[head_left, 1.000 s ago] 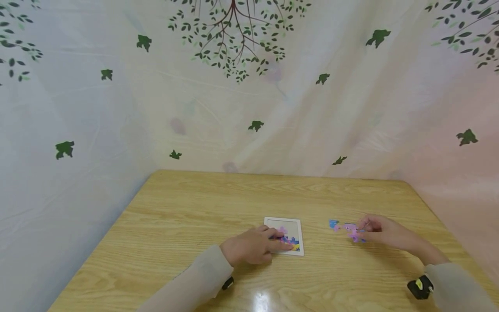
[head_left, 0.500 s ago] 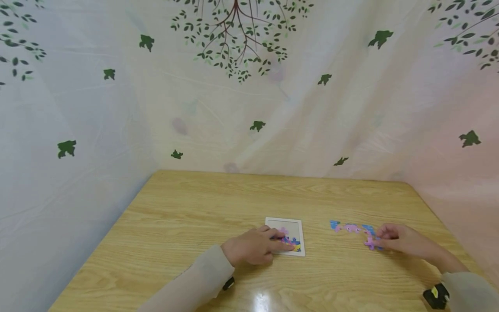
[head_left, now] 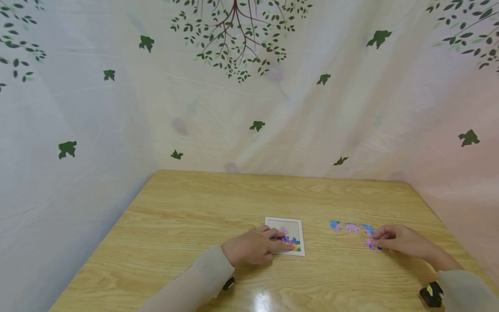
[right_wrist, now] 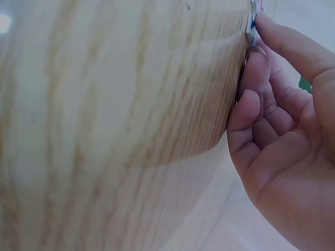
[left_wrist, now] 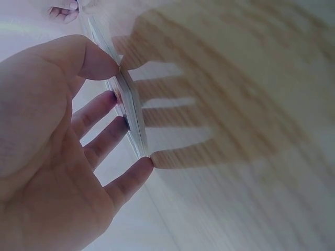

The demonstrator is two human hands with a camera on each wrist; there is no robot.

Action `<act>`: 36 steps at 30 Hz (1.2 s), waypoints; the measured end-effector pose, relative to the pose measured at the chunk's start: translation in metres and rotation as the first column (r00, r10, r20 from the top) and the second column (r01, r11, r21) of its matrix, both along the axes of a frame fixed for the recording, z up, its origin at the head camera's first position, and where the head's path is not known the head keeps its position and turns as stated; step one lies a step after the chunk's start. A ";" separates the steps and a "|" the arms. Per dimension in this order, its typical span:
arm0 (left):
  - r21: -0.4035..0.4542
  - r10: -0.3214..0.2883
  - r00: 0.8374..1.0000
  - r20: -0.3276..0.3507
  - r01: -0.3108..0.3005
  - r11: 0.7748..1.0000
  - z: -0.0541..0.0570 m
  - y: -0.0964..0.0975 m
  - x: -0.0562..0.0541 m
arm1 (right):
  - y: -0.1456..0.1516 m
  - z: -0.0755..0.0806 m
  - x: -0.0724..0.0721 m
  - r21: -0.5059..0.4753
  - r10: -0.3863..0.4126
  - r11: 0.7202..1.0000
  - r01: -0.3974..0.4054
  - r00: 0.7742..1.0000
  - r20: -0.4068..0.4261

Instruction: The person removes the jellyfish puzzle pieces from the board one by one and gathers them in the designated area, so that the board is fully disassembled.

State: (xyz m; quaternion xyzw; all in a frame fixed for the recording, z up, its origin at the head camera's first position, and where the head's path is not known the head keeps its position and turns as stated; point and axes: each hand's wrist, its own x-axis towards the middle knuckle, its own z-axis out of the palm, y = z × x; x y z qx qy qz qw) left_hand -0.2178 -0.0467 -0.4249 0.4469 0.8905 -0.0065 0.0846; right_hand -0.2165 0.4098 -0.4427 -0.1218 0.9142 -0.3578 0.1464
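Observation:
A white-rimmed puzzle tray lies on the table, partly filled with pink, blue and yellow pieces along its lower part. My left hand rests on it with spread fingers, covering its lower left. In the left wrist view the thumb touches the edge of the tray and the fingers reach over its face. To the right, my right hand pinches a pink and blue puzzle piece between thumb and fingers, low at the table. The right wrist view shows only this piece's edge by the thumb.
Loose puzzle pieces form a row just beyond the right hand: a blue one, a pink one with eyes and a blue and pink one. Behind the wooden table hangs a leaf-printed curtain.
My right hand has moved right with the pink and blue piece, from over the row to its right end, then slightly back left. The left hand and tray keep their place.

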 end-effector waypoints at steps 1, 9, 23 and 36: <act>-0.003 0.001 1.000 -0.001 -0.001 1.000 0.000 0.000 0.000 | -0.001 0.000 0.000 -0.001 -0.005 1.000 0.005 1.000 0.002; -0.025 0.001 1.000 -0.004 -0.001 1.000 0.000 0.001 0.000 | -0.001 -0.001 0.001 -0.006 -0.007 1.000 0.007 1.000 -0.006; -0.022 -0.020 1.000 -0.023 0.020 1.000 -0.001 -0.001 -0.001 | 0.000 -0.001 0.000 -0.023 -0.013 1.000 0.012 1.000 -0.012; 0.033 -0.038 0.999 0.016 0.037 0.999 -0.004 -0.005 -0.004 | -0.026 0.020 -0.002 0.007 0.069 0.998 -0.068 0.987 -0.145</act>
